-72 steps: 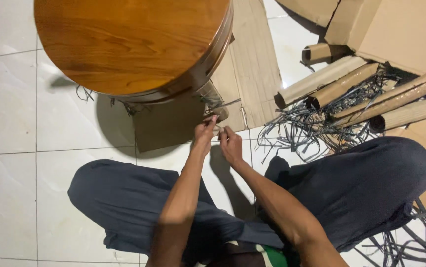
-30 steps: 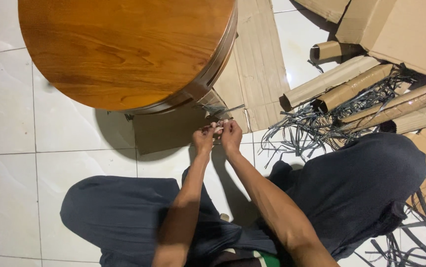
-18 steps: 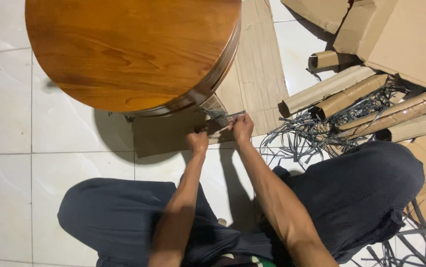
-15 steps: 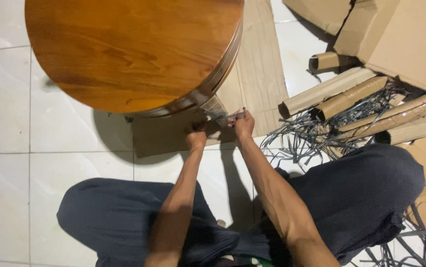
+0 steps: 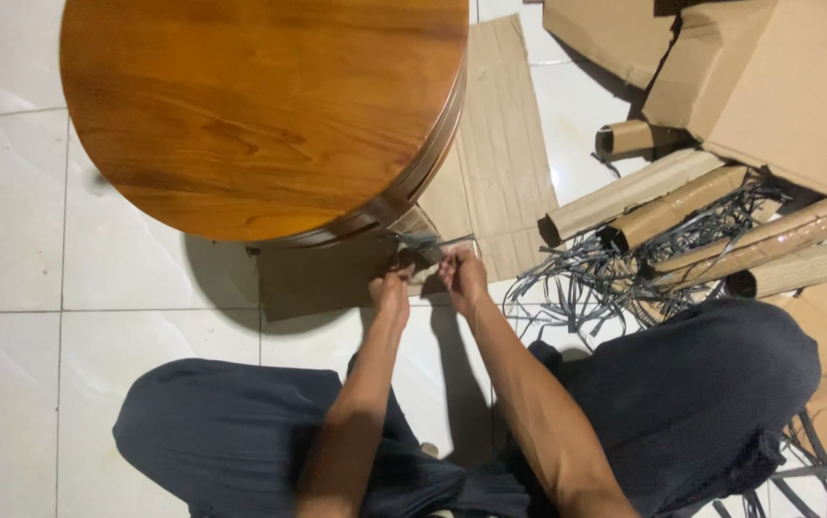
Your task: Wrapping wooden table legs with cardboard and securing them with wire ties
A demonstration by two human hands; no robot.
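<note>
Round wooden table [image 5: 260, 105] fills the upper left, standing on white floor tiles [image 5: 11, 249]. Its wrapped leg [image 5: 412, 228] pokes out from under the rim, just above both hands.

Left hand [image 5: 391, 286] sits low by the leg, fingers curled shut and pinching something small at the leg's wrapping; exactly what it grips is too small to make out. Right hand [image 5: 461, 271] is just right of it, nearly touching, fingers pinched closed on a grey strap [image 5: 437, 242]. The strap runs from the right fingertips up and left to the leg, so it lies just above and between the two hands, touching the leg.

A flat cardboard sheet [image 5: 495, 153] lies under the leg, above and right of the hands. Further right, well apart from the right hand, a tangle of cut grey straps [image 5: 596, 269] lies on the floor with cardboard tubes [image 5: 682, 197] across it. A flattened box [image 5: 788, 86] is top right.

Person squats, dark trousers [image 5: 701, 384] on both sides of the arms.
</note>
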